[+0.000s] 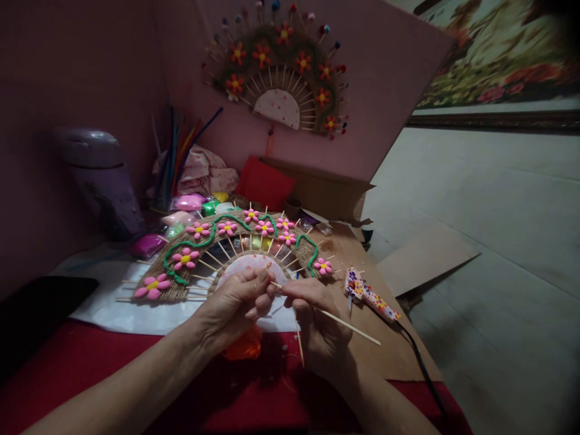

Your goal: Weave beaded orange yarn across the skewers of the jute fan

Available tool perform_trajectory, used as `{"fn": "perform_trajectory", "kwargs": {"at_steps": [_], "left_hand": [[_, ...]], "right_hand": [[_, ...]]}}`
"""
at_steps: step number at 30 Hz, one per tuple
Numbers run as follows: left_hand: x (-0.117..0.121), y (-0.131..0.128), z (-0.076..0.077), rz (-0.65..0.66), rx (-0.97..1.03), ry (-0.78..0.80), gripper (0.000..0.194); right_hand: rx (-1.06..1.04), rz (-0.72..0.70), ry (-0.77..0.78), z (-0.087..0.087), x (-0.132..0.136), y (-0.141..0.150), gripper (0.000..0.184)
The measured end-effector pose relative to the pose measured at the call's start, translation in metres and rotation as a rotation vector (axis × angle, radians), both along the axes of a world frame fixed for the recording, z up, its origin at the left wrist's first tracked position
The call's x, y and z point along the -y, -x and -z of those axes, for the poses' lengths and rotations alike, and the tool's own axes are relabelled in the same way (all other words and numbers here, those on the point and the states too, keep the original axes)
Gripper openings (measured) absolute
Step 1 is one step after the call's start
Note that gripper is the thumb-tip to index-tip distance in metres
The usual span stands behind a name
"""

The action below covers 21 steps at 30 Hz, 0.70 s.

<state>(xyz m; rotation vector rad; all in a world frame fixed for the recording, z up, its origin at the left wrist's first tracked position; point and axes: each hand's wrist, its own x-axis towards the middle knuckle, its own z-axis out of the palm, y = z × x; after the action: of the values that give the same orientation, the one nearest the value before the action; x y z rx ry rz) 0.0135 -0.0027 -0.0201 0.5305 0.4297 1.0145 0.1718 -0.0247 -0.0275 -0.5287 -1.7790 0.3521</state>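
A half-round jute craft piece (190, 269) with pink clay flowers, a green cord and wooden spokes lies on a white sheet in front of me. My left hand (235, 302) is closed, its fingertips pinched just below the piece's pale centre. My right hand (317, 326) is closed on a thin wooden skewer (348, 326), whose tip meets the left fingertips. What the left fingers pinch is too small to make out. An orange lump (244, 347) lies under my hands.
A finished fan-shaped piece (281, 72) hangs on the pink board behind. Clay packets (190, 202), coloured sticks (176, 151), a purple container (102, 181) and a red cushion (263, 181) crowd the back. A patterned glue gun (369, 296) with black cable lies right on cardboard.
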Motion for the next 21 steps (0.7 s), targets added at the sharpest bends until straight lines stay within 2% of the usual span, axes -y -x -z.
{"fn": "perform_trajectory", "kwargs": {"at_steps": [8, 21], "left_hand": [[0.0003, -0.0011, -0.0007, -0.006, -0.012, -0.014, 0.016], [0.0025, -0.0021, -0.006, -0.036, -0.122, -0.083, 0.026]], "right_hand": [[0.0, -0.01, -0.003, -0.0022, 0.0, 0.0009, 0.027], [0.031, 0.015, 0.025, -0.0054, 0.004, 0.0011, 0.027]]}}
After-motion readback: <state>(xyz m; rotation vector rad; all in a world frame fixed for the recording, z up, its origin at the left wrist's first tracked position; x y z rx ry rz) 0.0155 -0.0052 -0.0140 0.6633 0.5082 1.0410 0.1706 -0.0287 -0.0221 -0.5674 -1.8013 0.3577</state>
